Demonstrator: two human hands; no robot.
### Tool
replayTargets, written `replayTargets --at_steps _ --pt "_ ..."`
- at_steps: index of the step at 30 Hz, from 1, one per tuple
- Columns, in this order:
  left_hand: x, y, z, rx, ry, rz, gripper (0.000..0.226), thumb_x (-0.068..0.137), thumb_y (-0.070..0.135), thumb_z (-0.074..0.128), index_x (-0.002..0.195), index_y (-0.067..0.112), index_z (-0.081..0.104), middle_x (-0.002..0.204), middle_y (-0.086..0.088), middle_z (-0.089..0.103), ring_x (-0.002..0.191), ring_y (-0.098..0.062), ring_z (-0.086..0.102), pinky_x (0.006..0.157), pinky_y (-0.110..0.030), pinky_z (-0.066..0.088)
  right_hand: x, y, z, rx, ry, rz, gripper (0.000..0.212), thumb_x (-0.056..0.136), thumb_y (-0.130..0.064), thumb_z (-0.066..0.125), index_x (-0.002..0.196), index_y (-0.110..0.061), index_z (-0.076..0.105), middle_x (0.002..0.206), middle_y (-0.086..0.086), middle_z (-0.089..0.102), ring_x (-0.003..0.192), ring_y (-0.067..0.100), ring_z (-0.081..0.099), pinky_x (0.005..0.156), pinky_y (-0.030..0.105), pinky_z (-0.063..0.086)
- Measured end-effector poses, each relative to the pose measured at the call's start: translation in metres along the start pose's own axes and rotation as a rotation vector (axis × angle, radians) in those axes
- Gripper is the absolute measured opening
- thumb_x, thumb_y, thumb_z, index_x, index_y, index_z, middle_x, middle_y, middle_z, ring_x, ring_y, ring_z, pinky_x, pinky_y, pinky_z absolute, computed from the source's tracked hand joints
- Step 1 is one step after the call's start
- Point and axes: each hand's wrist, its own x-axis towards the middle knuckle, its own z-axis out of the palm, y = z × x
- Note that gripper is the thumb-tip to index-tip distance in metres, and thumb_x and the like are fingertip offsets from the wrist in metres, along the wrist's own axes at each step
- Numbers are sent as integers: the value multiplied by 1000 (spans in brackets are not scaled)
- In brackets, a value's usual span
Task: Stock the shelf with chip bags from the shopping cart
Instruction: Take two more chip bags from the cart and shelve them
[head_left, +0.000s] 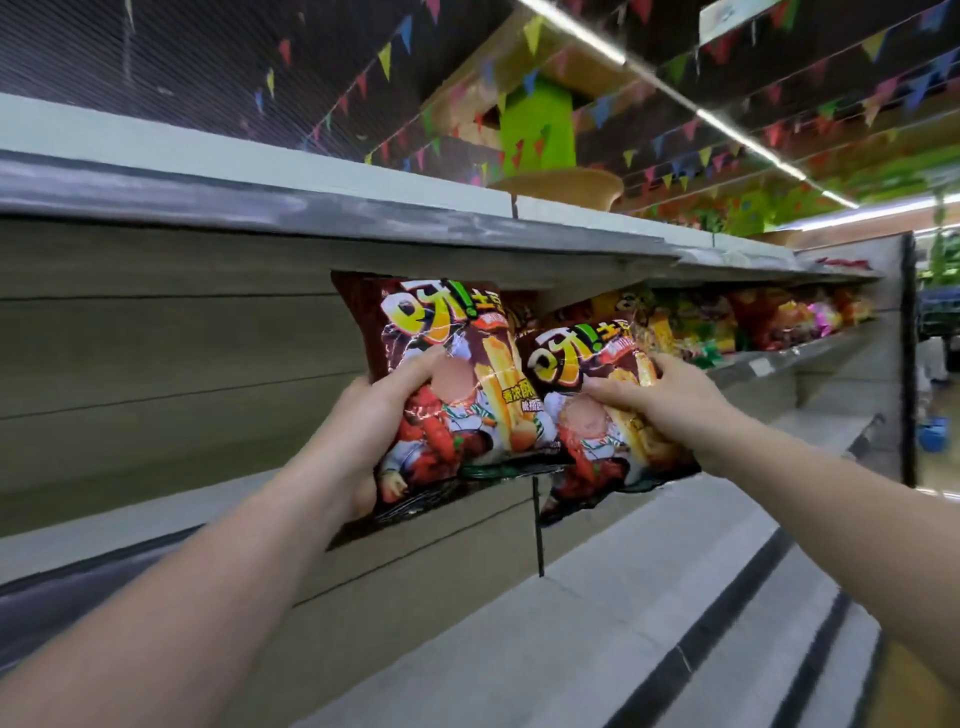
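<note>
Head view: the left hand (374, 415), at the centre of the frame, grips the left chip bag (447, 374) along its left edge, thumb curled over the front and fingers hidden behind the bag. The right hand (670, 395), just right of centre, grips the right chip bag (597, 415) from its right side, thumb pressed across the printed front and fingers curled round the edge. Both dark red bags stand upright, side by side, the left one overlapping the edge of the right one, held up in front of the grey shelf (623, 551) that runs from the lower middle toward the right of the frame. Whether their lower edges touch it cannot be told. Further along, in the middle right, a row of other snack bags (753, 317) sits under the upper shelf board (311, 213).
</note>
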Motion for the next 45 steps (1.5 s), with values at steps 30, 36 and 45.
replayTargets --at_steps 30,36,45 --pt "144 -16 95 85 122 27 39 66 38 67 95 12 70 82 -15 74 56 -25 70 52 -34 58 266 63 50 341 -324 -100 69 77 -32 75 136 -15 43 128 8 55 113 26 55 95 35 47" --pt "166 -27 122 96 203 36 41 57 40 69 89 14 70 88 -16 74 62 -27 71 55 -35 59 293 86 50 255 -441 -91 42 82 -32 71 118 -19 52 112 2 58 103 22 56 88 28 46" --pt "201 -44 155 173 358 33 88 47 42 79 122 2 54 86 -16 74 69 -27 73 54 -33 58 298 98 27 261 -435 -114 50 91 -32 57 135 -9 47 134 11 51 123 30 49 103 36 40"
